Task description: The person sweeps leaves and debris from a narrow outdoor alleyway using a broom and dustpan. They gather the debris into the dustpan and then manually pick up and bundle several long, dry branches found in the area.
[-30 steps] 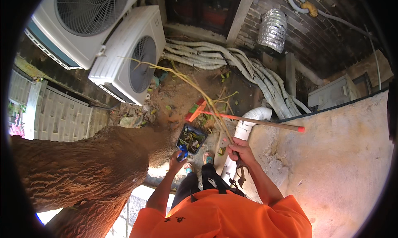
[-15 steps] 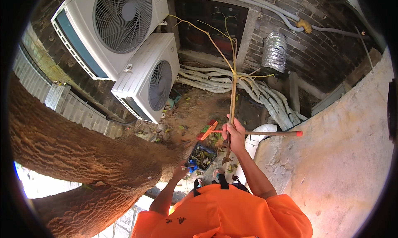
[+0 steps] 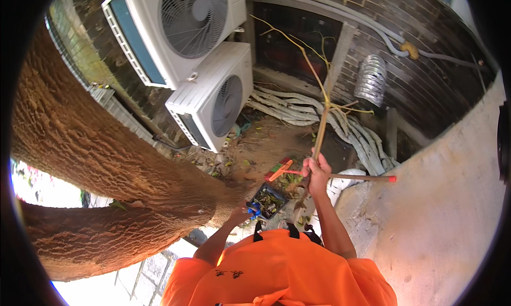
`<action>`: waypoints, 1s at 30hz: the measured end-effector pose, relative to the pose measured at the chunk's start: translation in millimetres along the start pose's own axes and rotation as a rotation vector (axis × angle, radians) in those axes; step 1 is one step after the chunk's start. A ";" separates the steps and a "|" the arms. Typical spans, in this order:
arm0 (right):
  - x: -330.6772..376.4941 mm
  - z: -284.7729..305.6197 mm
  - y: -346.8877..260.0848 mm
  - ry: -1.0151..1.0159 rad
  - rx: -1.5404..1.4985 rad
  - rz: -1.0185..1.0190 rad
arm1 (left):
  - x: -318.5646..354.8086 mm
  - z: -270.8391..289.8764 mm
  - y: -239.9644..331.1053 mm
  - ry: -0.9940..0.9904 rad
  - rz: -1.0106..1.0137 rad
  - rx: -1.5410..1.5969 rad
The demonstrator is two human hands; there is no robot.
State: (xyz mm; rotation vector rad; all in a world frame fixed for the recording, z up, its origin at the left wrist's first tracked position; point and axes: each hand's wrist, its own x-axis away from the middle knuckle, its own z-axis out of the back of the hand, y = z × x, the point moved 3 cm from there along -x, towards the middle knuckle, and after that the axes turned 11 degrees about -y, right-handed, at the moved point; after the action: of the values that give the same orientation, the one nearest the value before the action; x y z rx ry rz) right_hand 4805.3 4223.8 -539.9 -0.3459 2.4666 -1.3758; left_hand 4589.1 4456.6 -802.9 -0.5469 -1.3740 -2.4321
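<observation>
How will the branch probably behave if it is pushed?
The branch is probably stiff near the right hand, where its stem is thicker; the thin upper forks may bend or snap. It seems light for its length: one hand holds it up.

A dark brick wall (image 3: 452, 103) spans the upper right of the frame, with a grey pipe (image 3: 367, 25) running along it and a ribbed silver duct (image 3: 370, 77) below. At the upper centre, a dark window (image 3: 277, 53) sits in a pale frame. Two white air-conditioning units (image 3: 183, 71) fill the upper left. Pale wrapped pipes (image 3: 287, 104) cross the earthen ground (image 3: 271, 143), where leaves lie. A thick, rough-barked tree trunk (image 3: 112, 141) dominates the left; a smooth pale wall (image 3: 426, 215) fills the lower right. Bright light washes out the lower left.
</observation>
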 end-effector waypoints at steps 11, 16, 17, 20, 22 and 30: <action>3.7 -39.4 -6.6 -0.101 0.006 0.132 | 7.1 127.0 191.9 0.273 -0.373 0.380; 24.6 -80.6 12.7 -0.182 -0.084 0.075 | -2.5 144.4 337.3 0.080 -0.679 0.370; 33.0 -89.7 18.5 -0.202 -0.112 0.035 | 3.8 143.7 355.4 0.011 -0.694 0.397; 48.0 -80.8 25.0 -0.257 0.087 -0.029 | 30.9 131.8 408.2 -0.401 -0.378 0.413; 53.7 -78.3 34.1 -0.313 0.088 -0.028 | 31.5 124.9 400.1 -0.394 -0.376 0.435; 58.7 -36.6 12.7 -0.601 0.730 -0.202 | 15.2 117.9 342.6 -0.043 -0.457 0.404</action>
State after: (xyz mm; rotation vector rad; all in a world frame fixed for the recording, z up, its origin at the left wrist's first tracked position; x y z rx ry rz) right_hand 4736.5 4238.6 -540.6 -0.7065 1.3745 -1.8025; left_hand 4744.3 4385.8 -482.9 -0.1996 -2.1325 -2.3583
